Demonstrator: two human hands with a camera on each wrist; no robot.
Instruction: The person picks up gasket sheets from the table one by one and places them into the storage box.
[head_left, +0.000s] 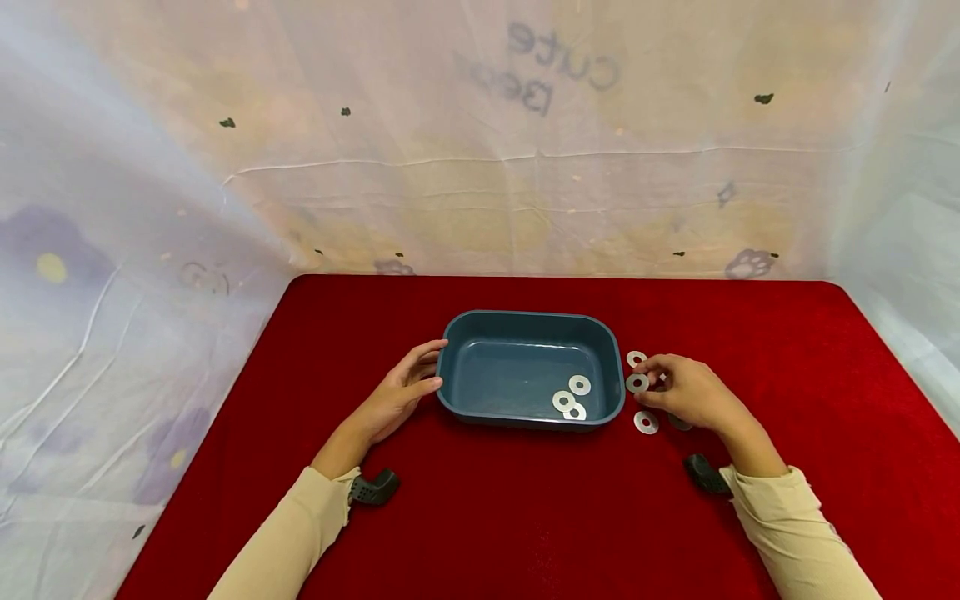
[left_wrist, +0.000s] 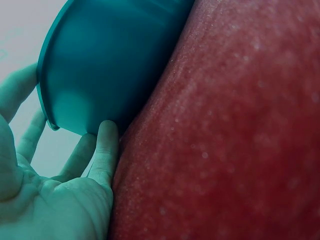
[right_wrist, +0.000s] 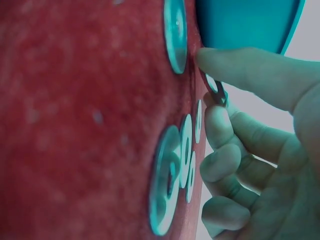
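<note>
A dark blue-grey rectangular tub (head_left: pixel 498 367) sits on the red cloth, with 3 flat metal washers (head_left: pixel 572 386) in its near right corner. At its left end, my left hand (head_left: pixel 397 396) touches the rim and outer wall with fairly straight fingers; the left wrist view shows fingertips against the wall (left_wrist: pixel 100 70). Just off the tub's right side, my right hand (head_left: pixel 693 392) pinches one washer (head_left: pixel 630 387) between thumb and fingers. That washer (right_wrist: pixel 220 92) appears edge-on in the right wrist view. Several loose washers (right_wrist: pixel 167 200) lie on the cloth under and around this hand.
The red cloth (head_left: pixel 510 508) covers a table enclosed by pale printed fabric (head_left: pixel 525 208) at the back and sides. One loose washer (head_left: pixel 640 425) lies in front of the right hand, another (head_left: pixel 631 357) beyond it. Dark wrist mounts (head_left: pixel 375 487) hang by both cuffs.
</note>
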